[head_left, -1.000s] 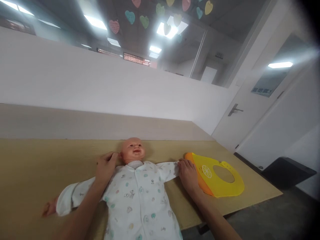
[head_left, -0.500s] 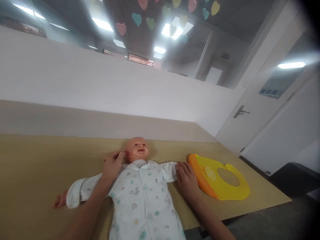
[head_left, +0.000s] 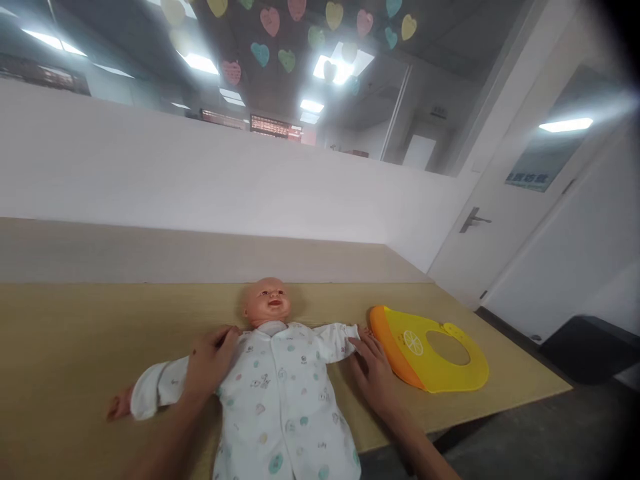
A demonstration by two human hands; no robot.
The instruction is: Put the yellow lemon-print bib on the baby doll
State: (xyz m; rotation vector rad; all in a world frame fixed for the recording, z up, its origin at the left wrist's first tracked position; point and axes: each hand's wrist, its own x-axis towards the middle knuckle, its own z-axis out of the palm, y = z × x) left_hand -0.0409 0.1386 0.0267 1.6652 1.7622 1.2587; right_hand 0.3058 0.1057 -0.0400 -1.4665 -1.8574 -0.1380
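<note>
A baby doll [head_left: 267, 301] lies face up on the table in a white patterned romper [head_left: 280, 400], its arms spread to both sides. My left hand [head_left: 213, 360] is at the doll's shoulder on the left of the view, fingers curled together against the cloth. What lies between those fingertips is hidden. My right hand [head_left: 373, 370] is at the cuff of the other sleeve [head_left: 337, 341], its fingertips closed on the cloth. Part of the doll's small hand shows just beyond my fingers. The doll's other hand [head_left: 120, 404] sticks out of its sleeve at the left.
A yellow bib [head_left: 445, 363] with an orange pocket lies flat just right of my right hand. The wooden table [head_left: 100, 320] ends at the right above a dark floor. Behind it stand a white wall [head_left: 200, 180] with a window and a door [head_left: 530, 160].
My left hand has come down from beside the doll's head to its shoulder. My right hand has shifted slightly, uncovering part of the doll's hand. The view has tilted up a little.
</note>
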